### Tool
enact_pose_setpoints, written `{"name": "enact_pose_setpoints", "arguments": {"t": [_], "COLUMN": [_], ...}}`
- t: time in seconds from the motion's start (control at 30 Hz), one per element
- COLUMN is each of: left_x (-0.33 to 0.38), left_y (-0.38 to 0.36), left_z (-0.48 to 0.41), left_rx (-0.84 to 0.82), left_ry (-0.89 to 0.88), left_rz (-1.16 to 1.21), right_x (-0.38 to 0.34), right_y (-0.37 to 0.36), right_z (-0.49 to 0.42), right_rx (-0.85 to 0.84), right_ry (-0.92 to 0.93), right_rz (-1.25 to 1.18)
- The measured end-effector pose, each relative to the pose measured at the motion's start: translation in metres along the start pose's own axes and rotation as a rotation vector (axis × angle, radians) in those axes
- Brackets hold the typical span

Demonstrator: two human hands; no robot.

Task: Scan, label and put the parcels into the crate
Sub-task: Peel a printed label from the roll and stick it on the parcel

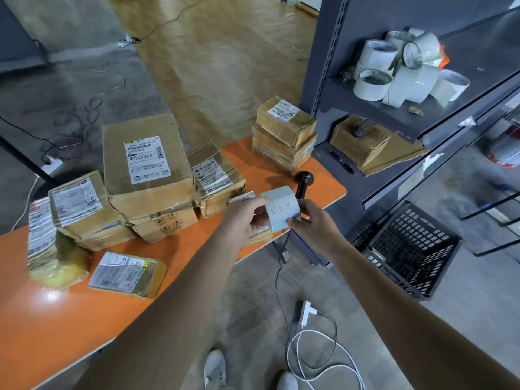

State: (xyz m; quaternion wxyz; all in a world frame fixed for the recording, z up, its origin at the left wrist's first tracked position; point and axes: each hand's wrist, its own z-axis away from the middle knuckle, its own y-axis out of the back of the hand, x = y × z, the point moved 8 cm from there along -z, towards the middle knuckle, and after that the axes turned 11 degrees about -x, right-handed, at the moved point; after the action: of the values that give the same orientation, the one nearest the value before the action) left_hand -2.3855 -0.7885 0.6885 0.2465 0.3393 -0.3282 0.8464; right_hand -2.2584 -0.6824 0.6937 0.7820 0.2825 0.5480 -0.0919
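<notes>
The label roll (281, 211) hangs over the table's (42, 333) near edge, the left hand (243, 219) gripping its side and the right hand (312, 225) pinching its lower corner. The scanner (302, 181) stands just behind. Parcels (146, 164) crowd the table's far side, and the crate (413, 249) sits on the floor to the right.

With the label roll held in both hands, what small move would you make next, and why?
Probably peel the handwritten label off the pale blue label roll: the left hand grips the roll and the right hand pinches the label's lower edge.
</notes>
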Motion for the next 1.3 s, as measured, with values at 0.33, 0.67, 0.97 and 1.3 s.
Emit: {"name": "enact_pose_setpoints", "arguments": {"t": [0.33, 0.67, 0.97, 1.3], "left_x": [-0.002, -0.011, -0.012, -0.012], "left_y": [0.016, 0.013, 0.011, 0.012], "left_z": [-0.01, -0.012, -0.014, -0.016], "left_rx": [0.084, 0.069, 0.062, 0.085], "left_ry": [-0.04, 0.008, 0.025, 0.034], "left_rz": [-0.076, 0.015, -0.02, -0.03], "right_x": [-0.022, -0.022, -0.024, -0.029], "right_y": [0.015, 0.017, 0.024, 0.021], "right_z": [-0.001, -0.002, -0.004, -0.005], "right_rx": [0.081, 0.139, 0.13, 0.114], "right_ry": [0.089, 0.105, 0.082, 0.119], "right_rz": [0.092, 0.148, 0.16, 0.317]}}
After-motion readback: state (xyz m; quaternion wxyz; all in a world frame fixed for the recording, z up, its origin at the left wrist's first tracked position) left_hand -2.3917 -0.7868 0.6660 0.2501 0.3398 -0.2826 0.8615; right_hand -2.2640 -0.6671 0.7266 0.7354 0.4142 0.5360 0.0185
